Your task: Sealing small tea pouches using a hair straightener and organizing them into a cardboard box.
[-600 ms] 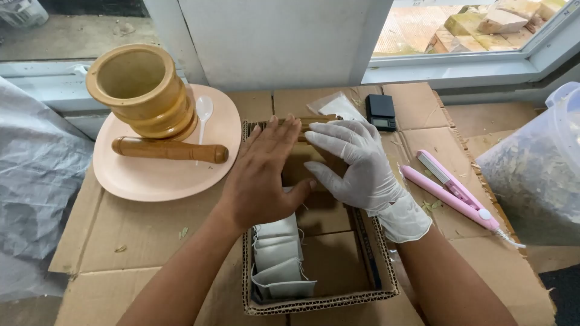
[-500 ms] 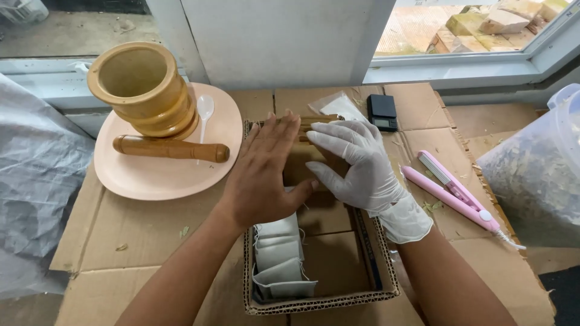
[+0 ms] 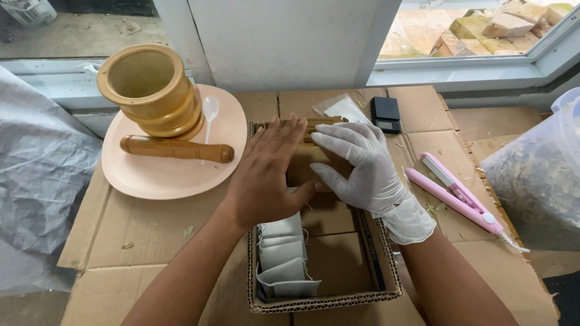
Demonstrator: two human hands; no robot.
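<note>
Far left: wooden mortar (image 3: 151,90) and pestle (image 3: 176,148) on pink plate (image 3: 166,178). Centre: bare left hand (image 3: 266,175) and gloved right hand (image 3: 362,166), both flat and open, gripping nothing, pressing into cardboard box (image 3: 323,296) above white sachets (image 3: 284,256). Right: pink sealer (image 3: 459,193).

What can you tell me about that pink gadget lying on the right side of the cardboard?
The pink gadget looks like a small plastic hair straightener: two long slim arms joined at the near end, where a white button sits and a white cord leads off. The arms are parted a little, showing a pale ribbed plate on the upper one. It lies flat and slantwise on the cardboard, between the gloved right hand and a clear bag of dried leaves. Neither hand touches it; leaf crumbs lie beside it.
</note>
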